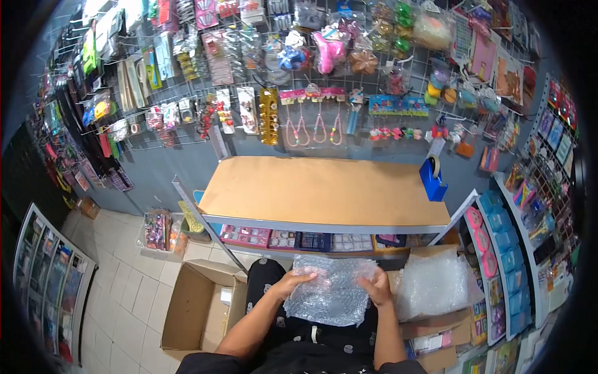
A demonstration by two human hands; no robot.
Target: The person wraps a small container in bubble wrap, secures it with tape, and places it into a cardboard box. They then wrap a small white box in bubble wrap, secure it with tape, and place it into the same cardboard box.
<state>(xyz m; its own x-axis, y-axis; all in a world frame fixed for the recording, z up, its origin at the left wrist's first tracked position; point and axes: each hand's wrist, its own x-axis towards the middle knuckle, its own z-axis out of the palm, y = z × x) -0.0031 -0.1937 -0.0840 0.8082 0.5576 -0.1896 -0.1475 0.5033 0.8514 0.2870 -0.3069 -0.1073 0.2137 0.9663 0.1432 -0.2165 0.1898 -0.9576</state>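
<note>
A sheet of bubble wrap (330, 296), clear and crinkled, is held up over my lap, and I cannot make out whether anything is inside it. My left hand (294, 285) grips its left side, thumb on top and the other fingers hidden beneath. On the opposite edge my right hand (377, 288) pinches the wrap, its fingers partly behind the plastic. More bubble wrap (434, 283) lies piled on an open cardboard box to the right of my right hand.
Ahead stands a wooden-topped table (317, 190) with a blue tape dispenser (432, 179) at its right corner. An open cardboard box (187, 305) sits on the floor at left. Packaged accessories (311, 115) hang on the wall grid; a display rack (504, 262) borders the right.
</note>
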